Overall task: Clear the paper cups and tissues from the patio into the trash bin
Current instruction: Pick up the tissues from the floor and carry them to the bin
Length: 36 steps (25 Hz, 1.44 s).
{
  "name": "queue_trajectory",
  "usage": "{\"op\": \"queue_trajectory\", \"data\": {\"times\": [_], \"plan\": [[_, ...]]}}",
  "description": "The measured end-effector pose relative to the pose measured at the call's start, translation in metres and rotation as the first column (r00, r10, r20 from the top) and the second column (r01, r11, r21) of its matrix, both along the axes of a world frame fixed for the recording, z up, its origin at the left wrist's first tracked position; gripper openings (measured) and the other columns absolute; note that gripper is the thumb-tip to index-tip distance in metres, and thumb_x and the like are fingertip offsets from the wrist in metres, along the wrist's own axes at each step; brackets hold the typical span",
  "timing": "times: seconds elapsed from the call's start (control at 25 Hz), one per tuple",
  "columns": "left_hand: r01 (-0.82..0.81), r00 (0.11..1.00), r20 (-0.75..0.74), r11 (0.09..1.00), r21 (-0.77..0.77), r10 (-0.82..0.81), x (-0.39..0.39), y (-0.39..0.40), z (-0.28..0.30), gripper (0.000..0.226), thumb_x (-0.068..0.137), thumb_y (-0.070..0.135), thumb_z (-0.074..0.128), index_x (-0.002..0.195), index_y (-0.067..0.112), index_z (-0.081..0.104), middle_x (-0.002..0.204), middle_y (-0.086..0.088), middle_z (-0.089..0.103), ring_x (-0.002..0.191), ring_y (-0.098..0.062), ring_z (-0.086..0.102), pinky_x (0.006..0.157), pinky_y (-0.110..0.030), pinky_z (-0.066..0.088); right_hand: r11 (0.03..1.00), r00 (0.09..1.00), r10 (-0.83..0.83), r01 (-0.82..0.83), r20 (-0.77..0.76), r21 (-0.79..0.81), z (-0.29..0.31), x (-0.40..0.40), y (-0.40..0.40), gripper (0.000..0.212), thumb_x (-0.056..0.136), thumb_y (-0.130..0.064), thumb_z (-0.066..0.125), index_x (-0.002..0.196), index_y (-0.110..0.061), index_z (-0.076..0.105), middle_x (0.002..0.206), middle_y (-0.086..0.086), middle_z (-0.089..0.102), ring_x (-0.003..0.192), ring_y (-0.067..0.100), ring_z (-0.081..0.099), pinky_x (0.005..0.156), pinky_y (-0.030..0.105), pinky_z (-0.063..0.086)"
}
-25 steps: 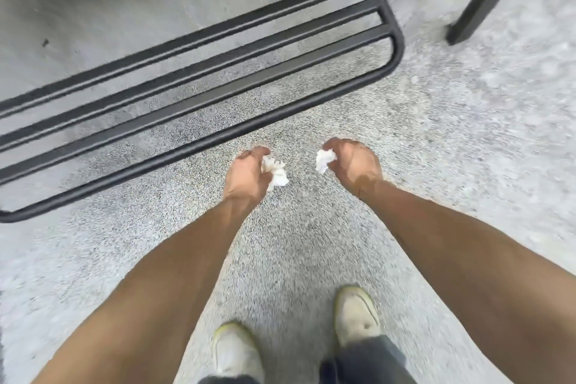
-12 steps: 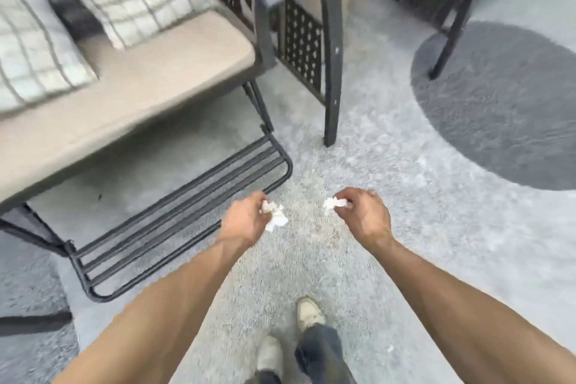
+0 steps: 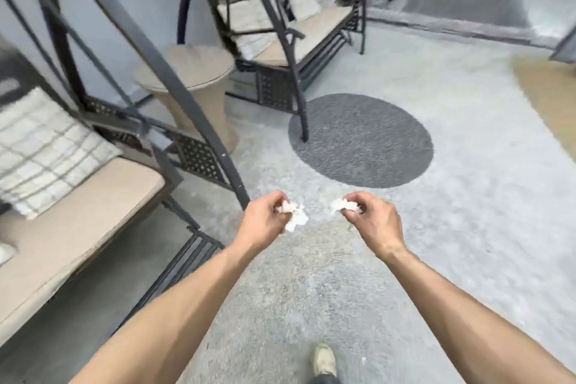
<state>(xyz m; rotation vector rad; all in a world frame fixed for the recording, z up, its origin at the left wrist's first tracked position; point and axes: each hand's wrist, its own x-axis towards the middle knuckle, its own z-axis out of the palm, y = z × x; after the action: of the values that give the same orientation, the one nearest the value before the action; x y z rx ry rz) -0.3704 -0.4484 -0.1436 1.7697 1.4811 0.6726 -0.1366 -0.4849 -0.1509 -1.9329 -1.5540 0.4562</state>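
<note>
Tissues in hand, the person is straightening up and looking out across the patio.

Nearest, the left hand (image 3: 265, 217) is closing its fingers around a crumpled tissue (image 3: 294, 216), and the right hand (image 3: 372, 217) is pinching a second tissue (image 3: 343, 205); both wads are now riding clear of the floor, where a second ago the view was bent low over the swing footrest (image 3: 184, 262). Farther off, the round grey rug (image 3: 361, 140) and a side table (image 3: 187, 72) are coming into sight, but no trash bin is showing, so it probably needs finding next.
</note>
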Motion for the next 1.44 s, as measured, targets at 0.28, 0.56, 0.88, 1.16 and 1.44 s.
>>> {"op": "queue_trajectory", "data": {"times": [0.28, 0.56, 0.88, 1.16, 1.44], "plan": [[0.417, 0.909, -0.064, 0.897, 0.146, -0.412, 0.155, -0.028, 0.041, 0.017, 0.077, 0.017, 0.07, 0.081, 0.03, 0.059, 0.064, 0.01, 0.065, 0.057, 0.002, 0.06, 0.058, -0.021, 0.046, 0.91, 0.912, -0.41, 0.411, -0.032, 0.051, 0.04, 0.124, -0.133, 0.015, 0.074, -0.033, 0.075, 0.084, -0.04, 0.066, 0.083, -0.014, 0.065, 0.072, 0.005, 0.058, 0.07, 0.033, 0.05], [0.716, 0.696, -0.156, 0.663, 0.218, -0.701, 0.328, -0.113, 0.059, 0.02, 0.077, 0.011, 0.071, 0.08, 0.029, 0.061, 0.067, 0.007, 0.066, 0.056, -0.001, 0.061, 0.055, -0.015, 0.043, 0.677, 0.679, -0.734, 0.732, -0.013, 0.071, 0.047, 0.248, -0.31, 0.019, 0.074, -0.035, 0.076, 0.091, -0.033, 0.068, 0.087, -0.011, 0.063, 0.07, -0.001, 0.055, 0.064, 0.026, 0.042], [0.935, 0.34, -0.202, 0.308, 0.176, -0.918, 0.522, -0.303, 0.069, 0.013, 0.084, 0.018, 0.069, 0.092, 0.025, 0.061, 0.079, 0.006, 0.065, 0.064, -0.012, 0.067, 0.065, -0.039, 0.056, 0.367, 0.372, -0.927, 0.926, -0.049, 0.088, 0.047, 0.337, -0.52, 0.019, 0.076, -0.04, 0.075, 0.09, -0.032, 0.066, 0.083, -0.012, 0.06, 0.069, -0.002, 0.054, 0.059, 0.02, 0.038], [0.994, 0.048, -0.147, 0.033, 0.103, -0.988, 0.618, -0.471, 0.073, 0.015, 0.085, 0.012, 0.069, 0.088, 0.025, 0.061, 0.073, 0.001, 0.069, 0.051, -0.006, 0.065, 0.048, -0.016, 0.047, -0.023, -0.012, -0.992, 0.996, -0.127, 0.084, 0.034, 0.337, -0.686, 0.02, 0.078, -0.039, 0.075, 0.089, -0.028, 0.063, 0.083, -0.008, 0.06, 0.068, -0.001, 0.053, 0.057, 0.022, 0.037], [0.919, -0.377, -0.247, -0.393, 0.019, -0.893, 0.63, -0.64, 0.046, 0.01, 0.083, 0.015, 0.067, 0.09, 0.02, 0.063, 0.069, 0.003, 0.067, 0.05, 0.004, 0.058, 0.043, -0.01, 0.036, -0.455, -0.456, -0.876, 0.889, -0.157, -0.04, -0.017, 0.234, -0.807, 0.027, 0.08, -0.039, 0.074, 0.099, -0.021, 0.066, 0.098, -0.004, 0.065, 0.074, 0.009, 0.06, 0.07, 0.024, 0.046]]}}
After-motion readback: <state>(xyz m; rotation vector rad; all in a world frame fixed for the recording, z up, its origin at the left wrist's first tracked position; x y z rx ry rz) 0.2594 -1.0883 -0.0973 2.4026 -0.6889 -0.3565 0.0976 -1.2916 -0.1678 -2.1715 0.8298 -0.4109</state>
